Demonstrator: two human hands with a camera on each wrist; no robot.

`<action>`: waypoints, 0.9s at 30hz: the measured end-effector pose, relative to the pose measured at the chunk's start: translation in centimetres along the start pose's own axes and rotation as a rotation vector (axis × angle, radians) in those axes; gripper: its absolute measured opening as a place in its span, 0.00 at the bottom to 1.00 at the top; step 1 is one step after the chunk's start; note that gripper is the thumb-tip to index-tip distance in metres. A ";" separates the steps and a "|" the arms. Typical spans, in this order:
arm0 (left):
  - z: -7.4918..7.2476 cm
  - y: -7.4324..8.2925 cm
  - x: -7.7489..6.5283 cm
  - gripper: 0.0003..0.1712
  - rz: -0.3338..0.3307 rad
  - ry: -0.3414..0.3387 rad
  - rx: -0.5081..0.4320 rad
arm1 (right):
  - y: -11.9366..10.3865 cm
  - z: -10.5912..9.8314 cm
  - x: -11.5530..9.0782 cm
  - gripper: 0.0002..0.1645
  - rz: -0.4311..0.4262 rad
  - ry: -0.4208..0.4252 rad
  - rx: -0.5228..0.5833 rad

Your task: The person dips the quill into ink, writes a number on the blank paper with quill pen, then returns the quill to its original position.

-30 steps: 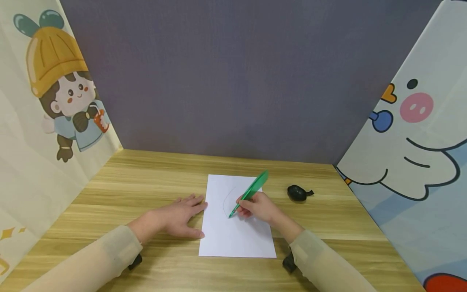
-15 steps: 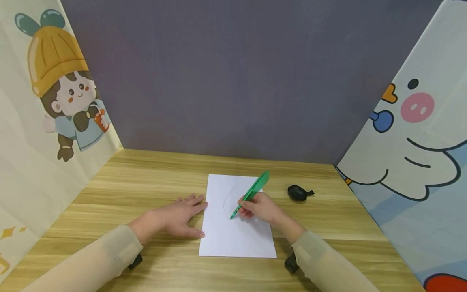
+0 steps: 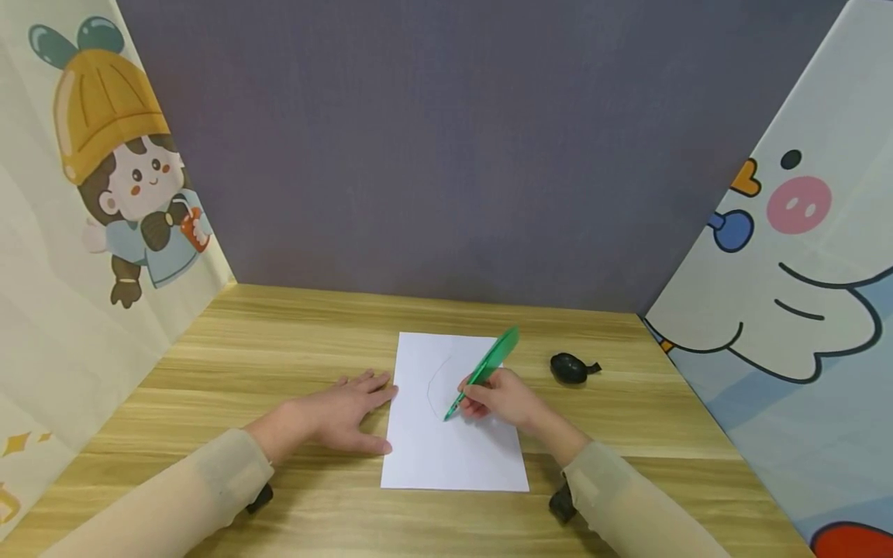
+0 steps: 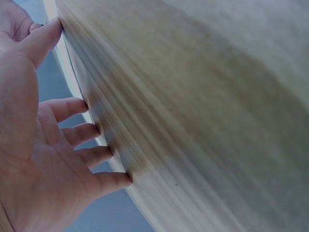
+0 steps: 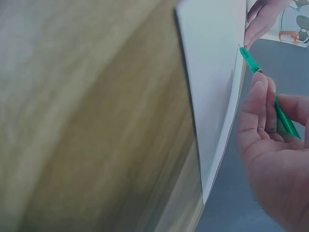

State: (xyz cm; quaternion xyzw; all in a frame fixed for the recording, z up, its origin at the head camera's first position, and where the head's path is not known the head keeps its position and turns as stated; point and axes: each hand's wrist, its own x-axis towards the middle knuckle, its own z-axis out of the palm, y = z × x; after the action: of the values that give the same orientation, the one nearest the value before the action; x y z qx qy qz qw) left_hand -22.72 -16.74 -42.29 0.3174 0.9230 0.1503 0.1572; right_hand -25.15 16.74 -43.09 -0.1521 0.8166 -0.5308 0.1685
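A white sheet of paper lies on the wooden table, with a thin curved line on its upper half. My right hand pinches a green pen with a feather-shaped top, tilted with its tip down at the paper near the lower end of the curve. In the right wrist view the green pen passes between thumb and fingers. Spread out flat, my left hand rests on the table, its thumb and fingertips at the paper's left edge. The left wrist view shows its fingers straight against the tabletop.
A small black rounded object with a short tab sits right of the paper. Behind the table rises a grey panel. Printed cartoon sheets stand at the left and right sides.
The pen tip has moved slightly right and down on the paper, with my right hand and forearm shifting right. My left hand stays put.
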 end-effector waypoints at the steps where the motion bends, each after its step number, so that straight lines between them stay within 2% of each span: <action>1: 0.0 0.0 0.0 0.58 -0.001 -0.001 0.001 | 0.0 0.0 0.0 0.16 0.001 0.000 -0.001; 27: 0.1 -0.2 0.2 0.59 0.002 0.005 0.018 | 0.9 -1.1 -0.5 0.16 -0.009 -0.027 0.010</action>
State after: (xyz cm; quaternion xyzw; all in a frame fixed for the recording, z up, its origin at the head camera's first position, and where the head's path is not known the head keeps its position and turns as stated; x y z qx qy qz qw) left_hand -22.91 -16.76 -42.53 0.3194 0.9244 0.1428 0.1520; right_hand -25.20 18.19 -43.41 -0.1621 0.8107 -0.5336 0.1779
